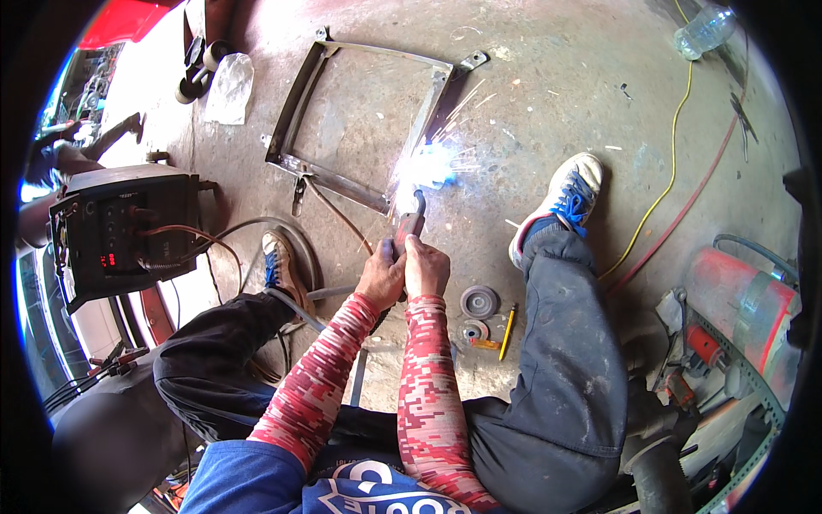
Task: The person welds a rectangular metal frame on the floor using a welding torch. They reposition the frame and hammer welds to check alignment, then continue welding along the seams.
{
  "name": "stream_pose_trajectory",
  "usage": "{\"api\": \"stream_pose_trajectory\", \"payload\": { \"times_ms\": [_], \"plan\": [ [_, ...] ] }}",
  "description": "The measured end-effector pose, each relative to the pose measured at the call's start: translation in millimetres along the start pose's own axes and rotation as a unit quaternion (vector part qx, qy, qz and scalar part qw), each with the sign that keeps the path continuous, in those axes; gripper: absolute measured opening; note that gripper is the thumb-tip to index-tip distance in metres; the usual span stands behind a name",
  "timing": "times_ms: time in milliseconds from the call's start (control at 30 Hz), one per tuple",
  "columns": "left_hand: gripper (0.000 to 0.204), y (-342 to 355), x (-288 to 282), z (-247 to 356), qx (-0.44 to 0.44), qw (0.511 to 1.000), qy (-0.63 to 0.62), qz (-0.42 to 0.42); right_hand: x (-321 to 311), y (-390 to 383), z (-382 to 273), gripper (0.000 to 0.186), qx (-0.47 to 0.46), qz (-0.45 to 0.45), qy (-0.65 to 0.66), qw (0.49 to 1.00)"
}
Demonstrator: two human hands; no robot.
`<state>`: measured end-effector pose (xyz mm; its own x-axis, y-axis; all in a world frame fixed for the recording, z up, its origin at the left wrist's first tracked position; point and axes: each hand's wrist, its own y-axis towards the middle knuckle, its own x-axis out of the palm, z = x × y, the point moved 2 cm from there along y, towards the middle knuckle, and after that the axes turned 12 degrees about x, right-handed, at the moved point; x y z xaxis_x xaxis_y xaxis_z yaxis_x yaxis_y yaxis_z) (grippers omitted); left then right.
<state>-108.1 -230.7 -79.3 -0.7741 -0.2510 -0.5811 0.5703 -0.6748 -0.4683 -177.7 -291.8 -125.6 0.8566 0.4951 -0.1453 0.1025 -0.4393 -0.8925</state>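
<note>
The left hand [382,272] and right hand [426,267] both grip the torch [409,230], so go slow and steady at the near right corner of the frame [338,182].

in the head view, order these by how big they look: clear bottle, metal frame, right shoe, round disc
1. metal frame, by its outline
2. right shoe
3. clear bottle
4. round disc

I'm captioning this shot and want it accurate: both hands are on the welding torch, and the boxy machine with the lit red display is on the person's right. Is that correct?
One slip: the boxy machine is on the person's left, as the head view shows. The left hand and right hand are both on the welding torch.
</note>
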Motion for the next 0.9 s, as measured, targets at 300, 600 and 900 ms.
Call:
{"api": "stream_pose_trajectory", "payload": {
  "times_ms": [300,600,900],
  "plan": [
    [0.054,0,-1,3,0.010,1.000,0.005,-0.007,-1,2,1,0.047,0.022,-0.014,-0.013,1.000],
    [0.054,-1,-4,12,-0.016,1.000,0.004,-0.025,1,3,2,0.051,0.000,-0.004,-0.006,1.000],
    [0.053,-11,-18,27,-0.126,0.988,-0.071,-0.060,-3,-1,-2,0.054,-0.016,-0.050,-0.044,0.998]
  ]
}}
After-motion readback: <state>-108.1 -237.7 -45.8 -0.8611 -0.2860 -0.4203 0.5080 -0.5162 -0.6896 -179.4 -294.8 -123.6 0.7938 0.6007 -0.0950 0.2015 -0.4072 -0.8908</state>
